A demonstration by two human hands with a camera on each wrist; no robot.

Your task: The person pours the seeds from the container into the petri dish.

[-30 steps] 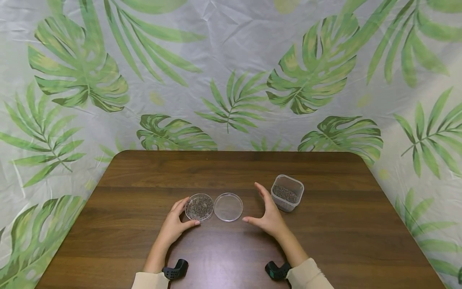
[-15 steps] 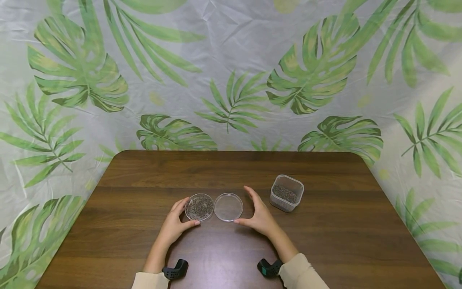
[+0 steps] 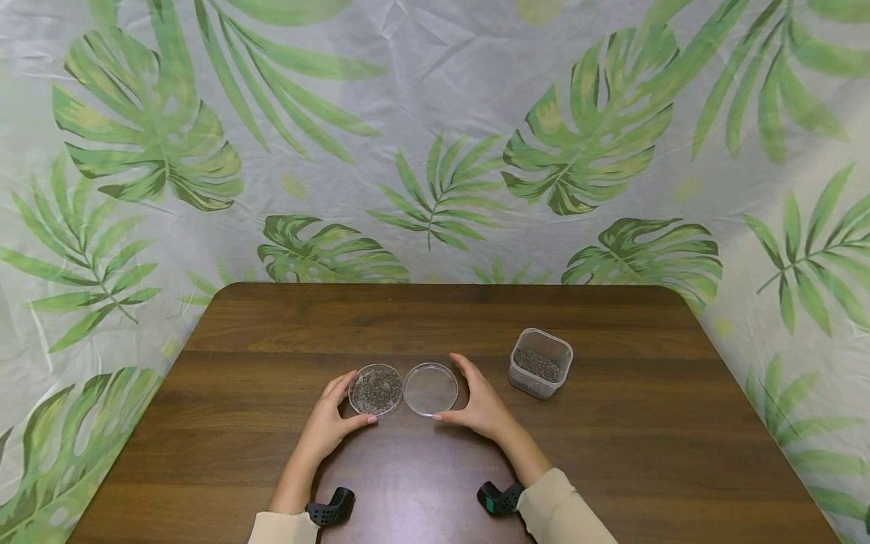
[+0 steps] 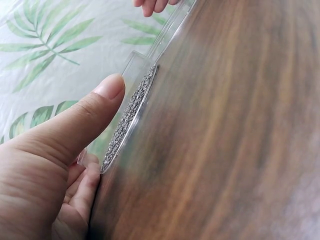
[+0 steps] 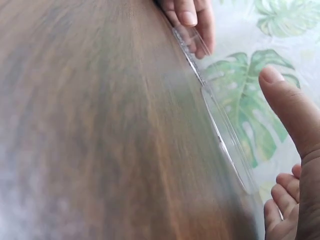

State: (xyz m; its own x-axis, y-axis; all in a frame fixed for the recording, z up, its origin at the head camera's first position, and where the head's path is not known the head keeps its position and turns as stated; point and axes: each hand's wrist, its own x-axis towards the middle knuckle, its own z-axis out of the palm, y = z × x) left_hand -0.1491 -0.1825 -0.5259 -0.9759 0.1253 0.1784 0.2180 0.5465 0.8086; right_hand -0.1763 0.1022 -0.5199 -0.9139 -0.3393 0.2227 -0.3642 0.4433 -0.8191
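A round clear petri dish (image 4: 132,70) stands on the table with dark grey granules (image 3: 376,391) spread across its bottom. My left hand (image 3: 328,425) holds this dish by its side, thumb at the near edge and fingers at the far left. Beside it, almost touching, lies a clear shallow round lid or second dish (image 3: 430,390) with nothing in it. My right hand (image 3: 484,408) spans the right side of that clear piece, thumb near its front edge and fingers beyond. In the right wrist view, the right thumb (image 5: 287,100) is apart from it.
A squarish clear plastic tub (image 3: 532,384) partly filled with the same dark granules stands behind and right of my right hand. The brown wooden table (image 3: 408,476) ends at a leaf-patterned cloth (image 3: 435,189) behind it.
My right hand has moved left, away from the tub, and now frames the clear round piece. The left hand and the dish stay where they were.
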